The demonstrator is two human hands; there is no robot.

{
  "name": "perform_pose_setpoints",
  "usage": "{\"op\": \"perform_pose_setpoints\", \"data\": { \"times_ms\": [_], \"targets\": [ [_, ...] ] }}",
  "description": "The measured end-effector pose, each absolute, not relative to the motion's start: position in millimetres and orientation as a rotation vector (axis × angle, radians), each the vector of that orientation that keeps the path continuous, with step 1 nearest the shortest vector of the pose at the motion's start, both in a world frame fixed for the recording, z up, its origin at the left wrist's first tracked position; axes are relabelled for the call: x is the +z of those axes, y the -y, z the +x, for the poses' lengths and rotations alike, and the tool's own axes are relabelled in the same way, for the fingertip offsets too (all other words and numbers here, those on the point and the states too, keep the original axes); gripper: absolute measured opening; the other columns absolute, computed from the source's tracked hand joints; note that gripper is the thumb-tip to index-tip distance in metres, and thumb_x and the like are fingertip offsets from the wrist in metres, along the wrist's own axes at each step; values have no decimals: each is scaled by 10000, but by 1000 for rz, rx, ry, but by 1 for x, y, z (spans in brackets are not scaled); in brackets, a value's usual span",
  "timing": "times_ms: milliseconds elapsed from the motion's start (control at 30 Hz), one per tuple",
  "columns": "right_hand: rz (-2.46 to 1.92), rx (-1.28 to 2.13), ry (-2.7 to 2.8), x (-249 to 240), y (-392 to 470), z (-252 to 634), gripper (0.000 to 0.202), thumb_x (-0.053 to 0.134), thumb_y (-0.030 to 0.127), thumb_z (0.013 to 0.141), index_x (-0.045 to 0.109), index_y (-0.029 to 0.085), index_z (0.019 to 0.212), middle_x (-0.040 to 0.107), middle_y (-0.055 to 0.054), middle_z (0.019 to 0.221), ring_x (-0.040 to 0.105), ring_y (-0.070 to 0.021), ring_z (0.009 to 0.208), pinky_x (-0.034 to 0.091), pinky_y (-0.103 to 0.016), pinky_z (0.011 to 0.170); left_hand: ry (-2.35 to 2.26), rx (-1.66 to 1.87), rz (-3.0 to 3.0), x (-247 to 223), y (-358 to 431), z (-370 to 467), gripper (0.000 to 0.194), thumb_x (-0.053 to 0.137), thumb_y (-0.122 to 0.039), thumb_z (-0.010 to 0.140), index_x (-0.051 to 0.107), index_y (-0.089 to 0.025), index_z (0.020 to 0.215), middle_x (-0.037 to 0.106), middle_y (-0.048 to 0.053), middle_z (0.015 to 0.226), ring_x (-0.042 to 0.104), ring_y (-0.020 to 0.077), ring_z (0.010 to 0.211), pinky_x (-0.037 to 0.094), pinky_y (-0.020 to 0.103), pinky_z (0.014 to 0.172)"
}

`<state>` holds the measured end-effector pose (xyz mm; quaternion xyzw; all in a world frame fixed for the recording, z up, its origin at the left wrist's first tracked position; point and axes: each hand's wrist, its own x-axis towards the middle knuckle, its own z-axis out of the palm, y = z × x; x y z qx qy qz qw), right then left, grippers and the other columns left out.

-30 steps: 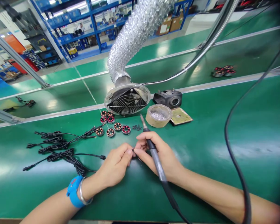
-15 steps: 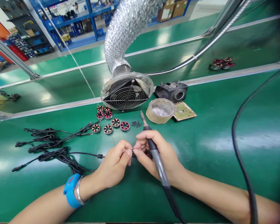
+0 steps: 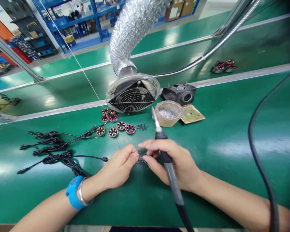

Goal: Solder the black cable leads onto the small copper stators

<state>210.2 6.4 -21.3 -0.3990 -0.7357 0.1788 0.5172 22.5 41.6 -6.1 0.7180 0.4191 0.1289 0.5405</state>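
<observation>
My left hand [image 3: 120,167] is closed in a pinch on the end of a black cable [image 3: 91,157], whose thin wires show at the fingertips. In my right hand [image 3: 182,162] lies a soldering iron [image 3: 172,180], its tip pointing up and away toward a round bowl [image 3: 169,120] of silvery bits. The right thumb and forefinger are slightly apart beside the wires, and whether they touch them I cannot tell. Beyond the hands sit several motor stators [image 3: 130,129] with copper or red windings. Short black tube pieces [image 3: 142,127] are scattered beside them.
Coiled black cables [image 3: 53,141] lie at the left. A fume extractor fan [image 3: 132,96] with a silver duct [image 3: 128,35] stands behind the stators. Right of it are a black iron holder [image 3: 178,93] and a square tray [image 3: 193,114]. A black cord [image 3: 256,148] hangs at the right.
My right hand has drawn a little to the right, away from the left fingertips, and the soldering iron moved with it. Thin wires now show between the hands. The view shifted slightly.
</observation>
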Motion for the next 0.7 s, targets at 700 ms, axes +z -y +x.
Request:
{"op": "perform_pose_setpoints", "data": {
  "times_ms": [700],
  "targets": [
    [-999,407,1840,-17,-11,212,289,585,34,836,546,245,1030,714,-4,881,616,-125,692,544,-244,664,-999,333,1620,-7,-50,21,193,461,-296,943,515,-187,793,496,-60,639,421,96,591,328,224,567]
  ]
}}
